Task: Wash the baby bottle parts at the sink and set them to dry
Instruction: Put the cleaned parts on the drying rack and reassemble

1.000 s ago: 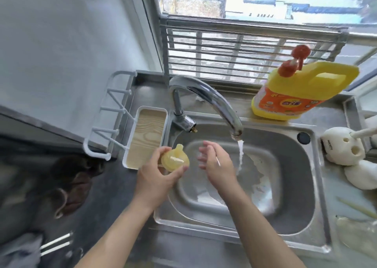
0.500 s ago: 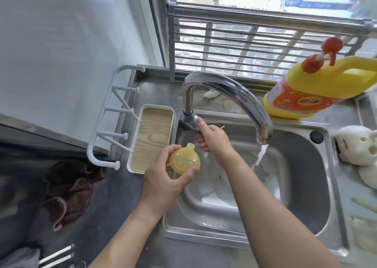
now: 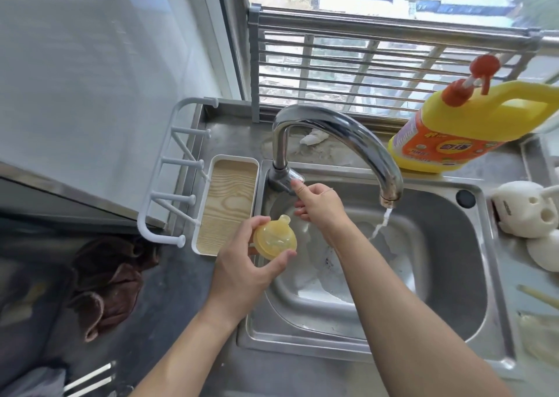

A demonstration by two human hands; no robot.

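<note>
**A:** Where's the yellow teat cap [image 3: 273, 239]?
**B:** Your left hand [image 3: 242, 272] grips it at the left rim of the sink [image 3: 302, 344], tip pointing away from you. The drying rack [image 3: 172, 198] is just to its left.
**A:** And my right hand [image 3: 320, 209]?
**B:** Its index finger is on the tap lever [image 3: 287, 176]. The other fingers are curled, and I can't tell if they hold anything.

We see a dome-shaped, translucent yellow silicone bottle teat [image 3: 274, 239] gripped between the thumb and fingers of the left hand [image 3: 242, 263]. Its small tip points up and away, and it sits over the left edge of the stainless steel sink basin [image 3: 447, 260]. A thin stream of water [image 3: 381, 224] falls from the curved chrome tap [image 3: 341, 130] into the basin, well to the teat's right. A white pegged drying rack with a wood-grain tray [image 3: 225, 203] stands just left of the sink.
</note>
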